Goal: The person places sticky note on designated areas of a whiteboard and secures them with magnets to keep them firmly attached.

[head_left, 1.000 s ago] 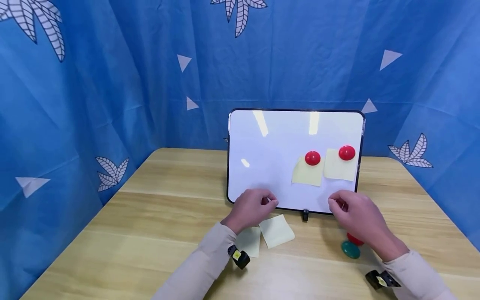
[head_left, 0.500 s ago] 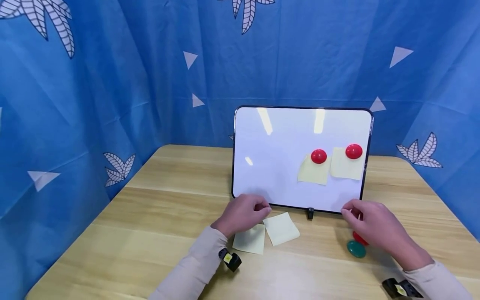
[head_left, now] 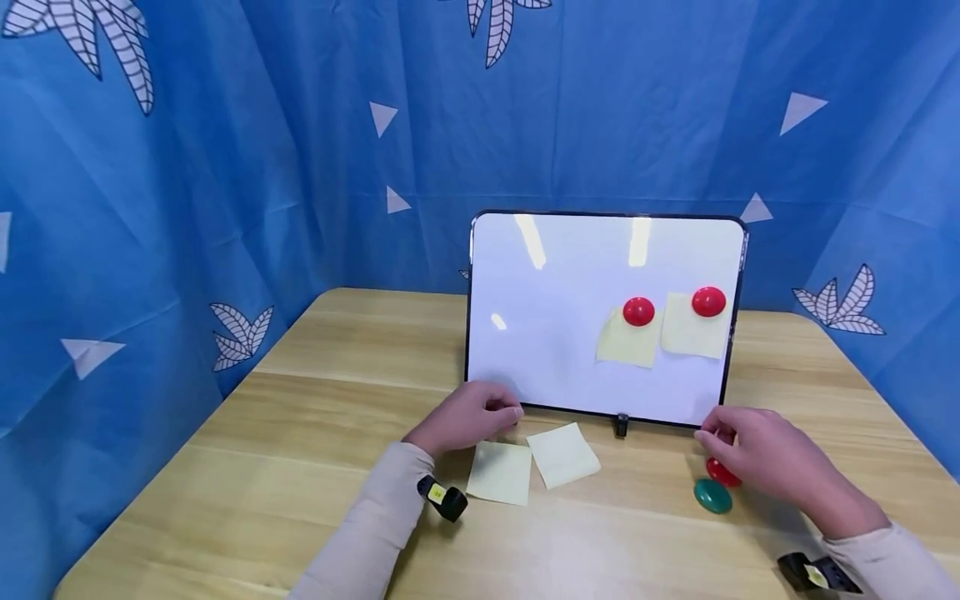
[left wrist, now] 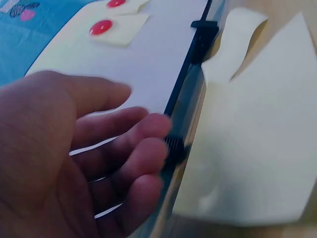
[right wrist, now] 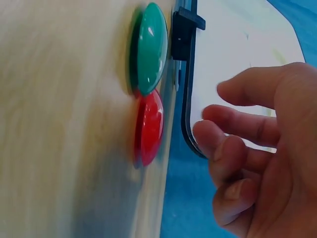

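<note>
Left hand (head_left: 467, 417): mine, relaxed, empty, at board (head_left: 555, 333)'s lower left
Right hand (head_left: 776, 457): likewise, lower right
Curled note (head_left: 562, 455): before board; best I pinch where it lifts

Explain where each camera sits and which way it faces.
Head: on the head, facing forward and down at a black-framed rectangular whiteboard; left hand, right hand, pale cloth sleeves show.
Left wrist: on that wrist, facing a pale yellow square paper note; left hand shows.
Right wrist: on that wrist, facing glossy round green disc and red disc; right hand shows.
The wrist views share the whiteboard.
</note>
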Demonstrator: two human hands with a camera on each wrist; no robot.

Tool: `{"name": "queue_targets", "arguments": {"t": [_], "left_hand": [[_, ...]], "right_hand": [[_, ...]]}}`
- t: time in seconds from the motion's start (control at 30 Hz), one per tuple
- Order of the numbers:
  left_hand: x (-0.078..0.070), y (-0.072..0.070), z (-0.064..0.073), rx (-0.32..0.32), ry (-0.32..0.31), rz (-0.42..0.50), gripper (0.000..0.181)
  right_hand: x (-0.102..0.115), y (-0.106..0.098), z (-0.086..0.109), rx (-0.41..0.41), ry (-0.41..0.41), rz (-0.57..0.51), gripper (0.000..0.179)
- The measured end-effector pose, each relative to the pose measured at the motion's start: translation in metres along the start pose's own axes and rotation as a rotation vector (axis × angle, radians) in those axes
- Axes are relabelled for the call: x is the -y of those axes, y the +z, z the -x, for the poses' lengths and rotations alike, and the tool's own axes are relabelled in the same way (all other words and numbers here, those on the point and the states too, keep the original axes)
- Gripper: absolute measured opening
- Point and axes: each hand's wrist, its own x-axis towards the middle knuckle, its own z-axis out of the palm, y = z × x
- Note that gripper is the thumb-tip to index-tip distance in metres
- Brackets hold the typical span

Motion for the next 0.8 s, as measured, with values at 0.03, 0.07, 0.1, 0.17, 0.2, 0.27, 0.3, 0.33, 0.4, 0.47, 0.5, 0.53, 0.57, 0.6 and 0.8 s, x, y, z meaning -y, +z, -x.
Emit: {"name": "queue_targets", "arguments": {"t": [0.03,0.07,0.1,0.17,0.2,0.27,0.3,0.33,0.4,0.47,0.5,0.53,0.57,0.6,0.8], "left_hand": [[0.001,-0.001,0.000,0.023,-0.009,0.001,0.019],[0.003,-0.003,0.001,0.046,-0.015,-0.007,0.018],[0.004,-0.004,0.001,0.065,-0.020,-0.021,0.017],[0.006,-0.007,0.001,0.095,-0.028,-0.068,0.015],[0.006,-0.008,0.001,0.104,-0.026,-0.097,0.014],[0.008,-0.009,0.001,0.111,-0.021,-0.150,0.011],[0.009,-0.010,0.001,0.109,-0.022,-0.173,0.010],[0.010,-0.011,0.001,0.108,-0.022,-0.193,0.009],[0.012,-0.012,0.001,0.107,-0.026,-0.217,0.007],[0.013,-0.012,0.002,0.112,-0.036,-0.227,0.005],[0.013,-0.012,0.002,0.117,-0.044,-0.229,0.004],[0.013,-0.012,0.002,0.125,-0.049,-0.229,0.004],[0.013,-0.012,0.002,0.131,-0.054,-0.230,0.003],[0.013,-0.011,0.003,0.137,-0.059,-0.230,0.003],[0.016,-0.011,0.004,0.153,-0.062,-0.238,0.009]], "right_hand": [[-0.002,0.000,0.000,0.011,0.000,-0.001,0.020],[-0.003,0.000,0.000,0.017,0.000,-0.001,0.020],[-0.005,0.000,0.000,0.021,0.003,-0.001,0.020],[-0.007,-0.001,-0.001,0.029,0.006,0.002,0.021],[-0.008,-0.001,-0.001,0.033,0.010,0.005,0.021],[-0.010,0.000,0.000,0.036,0.015,0.009,0.021],[-0.011,0.000,0.000,0.038,0.017,0.009,0.020],[-0.012,0.000,0.001,0.039,0.015,0.009,0.019],[-0.013,0.000,0.002,0.043,0.012,0.011,0.016],[-0.015,-0.001,0.003,0.051,0.009,0.008,0.014],[-0.015,-0.001,0.003,0.057,0.010,0.008,0.014],[-0.016,-0.001,0.003,0.067,0.014,0.006,0.015],[-0.017,-0.002,0.003,0.079,0.020,0.006,0.017],[-0.018,-0.002,0.003,0.091,0.026,0.005,0.019],[-0.022,-0.003,0.003,0.147,0.036,0.001,0.029]]}}
